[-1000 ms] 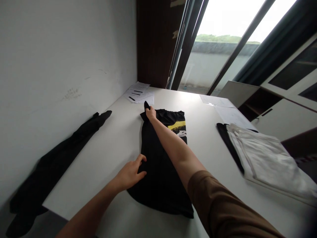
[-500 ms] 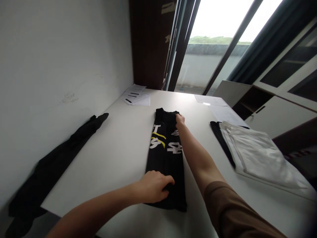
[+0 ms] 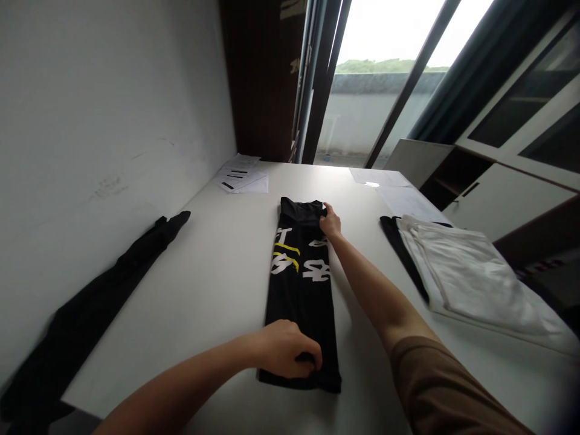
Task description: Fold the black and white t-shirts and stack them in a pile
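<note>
Left hand (image 3: pixel 290 349) placed over the near end of the black printed shirt (image 3: pixel 299 299), fingers curled in; whether fabric is pinched under them cannot be told. Right hand (image 3: pixel 331 223) set at the shirt's far right corner, index finger extended, other fingers bent; grip on the cloth cannot be confirmed.

Shirt folded into a long narrow strip, laid flat mid-table, long sides running from near edge toward far edge of the white table (image 3: pixel 212 284). White lettering and yellow strokes shown on its far half.

Toward the right edge, a folded white garment (image 3: pixel 480 272) is stacked on a black garment (image 3: pixel 401 257), whose folded side is left sticking out on the left. Along the left edge, by the wall (image 3: pixel 113 96), a dark garment (image 3: pixel 104 290) is stretched out lengthwise. Printed papers (image 3: pixel 242 175) are spread at the far left corner; more sheets (image 3: pixel 399 196) are laid at the far right corner.

Beyond the right edge, a white low cabinet (image 3: pixel 512 193) is seen: one compartment open, dark inside, a shelf visible, contents not identifiable; the door beside it shut. Glass-fronted cabinet (image 3: pixel 512 103) above: panes dark, contents unreadable. Sliding window (image 3: pixel 376 90) past the far edge.
</note>
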A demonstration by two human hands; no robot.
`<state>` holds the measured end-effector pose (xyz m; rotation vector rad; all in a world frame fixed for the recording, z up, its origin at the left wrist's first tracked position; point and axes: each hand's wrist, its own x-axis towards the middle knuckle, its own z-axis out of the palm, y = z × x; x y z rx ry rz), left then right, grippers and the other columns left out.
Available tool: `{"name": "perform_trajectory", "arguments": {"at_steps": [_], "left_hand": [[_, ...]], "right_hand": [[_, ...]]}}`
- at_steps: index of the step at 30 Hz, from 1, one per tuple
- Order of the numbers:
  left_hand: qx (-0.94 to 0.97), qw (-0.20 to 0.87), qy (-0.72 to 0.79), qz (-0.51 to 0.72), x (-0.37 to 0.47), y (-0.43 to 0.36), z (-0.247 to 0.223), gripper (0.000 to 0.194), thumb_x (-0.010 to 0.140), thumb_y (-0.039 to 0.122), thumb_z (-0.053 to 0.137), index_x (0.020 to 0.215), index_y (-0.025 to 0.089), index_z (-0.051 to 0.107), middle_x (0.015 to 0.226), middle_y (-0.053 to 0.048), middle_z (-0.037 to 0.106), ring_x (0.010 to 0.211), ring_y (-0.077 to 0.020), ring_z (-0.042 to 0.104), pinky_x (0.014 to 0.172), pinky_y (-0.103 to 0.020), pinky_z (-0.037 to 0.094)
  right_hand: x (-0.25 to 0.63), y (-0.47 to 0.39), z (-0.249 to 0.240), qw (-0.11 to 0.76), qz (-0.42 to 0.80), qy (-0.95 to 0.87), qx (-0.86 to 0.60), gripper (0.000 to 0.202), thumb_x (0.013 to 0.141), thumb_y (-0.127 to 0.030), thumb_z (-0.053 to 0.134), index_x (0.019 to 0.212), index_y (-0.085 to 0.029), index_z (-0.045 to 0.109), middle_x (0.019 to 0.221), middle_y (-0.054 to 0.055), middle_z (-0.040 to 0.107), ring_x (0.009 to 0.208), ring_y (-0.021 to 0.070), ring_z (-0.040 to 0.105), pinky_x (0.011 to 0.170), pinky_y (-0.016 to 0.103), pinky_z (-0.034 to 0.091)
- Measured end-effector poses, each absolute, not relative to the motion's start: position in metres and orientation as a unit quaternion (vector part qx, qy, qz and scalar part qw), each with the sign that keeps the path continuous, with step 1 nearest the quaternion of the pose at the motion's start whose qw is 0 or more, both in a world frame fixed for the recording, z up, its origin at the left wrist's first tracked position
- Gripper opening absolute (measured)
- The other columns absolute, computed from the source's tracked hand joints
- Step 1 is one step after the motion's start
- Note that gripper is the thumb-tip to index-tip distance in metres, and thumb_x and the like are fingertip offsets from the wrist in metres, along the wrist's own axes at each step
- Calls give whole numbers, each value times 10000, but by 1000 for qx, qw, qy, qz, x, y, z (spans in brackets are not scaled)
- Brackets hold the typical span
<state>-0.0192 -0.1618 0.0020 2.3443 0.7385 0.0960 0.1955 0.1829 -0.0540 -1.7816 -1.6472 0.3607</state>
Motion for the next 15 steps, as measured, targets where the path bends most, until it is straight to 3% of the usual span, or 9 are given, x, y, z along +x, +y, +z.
{"name": "perform_trajectory", "arguments": {"at_steps": [4,8,11,13,15], "left_hand": [[890,371,250,88,-20,-159,-1,295,912,431,683,1162,277,711,656,61,633,592,-104,622,591,-187,423],[889,350,262,138,-17,-158,-5,361,1017,479,524,1231,227,669,720,23,653,697,-131,646,729,-227,477],[910,238,309,143,-16,-156,-10,346,998,446,552,1234,220,664,1072,-73,716,1064,-231,648,1000,-357,466],[923,180,314,128,-16,-156,-14,468,977,487,583,1372,237,595,1413,-117,595,1352,-307,501,1166,-476,352],[934,160,301,110,-17,-156,-19,614,989,548,548,1521,257,458,1622,-115,386,1517,-331,302,1251,-547,203]], "right_hand": [[209,176,-61,274,86,-664,-690,448,932,-230,492,1351,-206,649,1306,165,626,1153,315,626,1035,445,482],[206,170,-70,243,37,-728,-640,425,991,-285,457,1367,-216,643,1486,127,514,1383,287,464,1138,396,404],[198,164,-79,146,58,-786,-597,529,1028,-424,461,1520,-234,504,1628,99,369,1516,290,294,1232,450,263],[195,163,-83,101,69,-798,-590,603,1044,-491,428,1588,-232,403,1676,106,279,1559,298,196,1252,495,189],[195,163,-85,85,70,-803,-586,635,1051,-528,400,1616,-243,348,1696,108,221,1575,301,143,1255,516,157]]}}
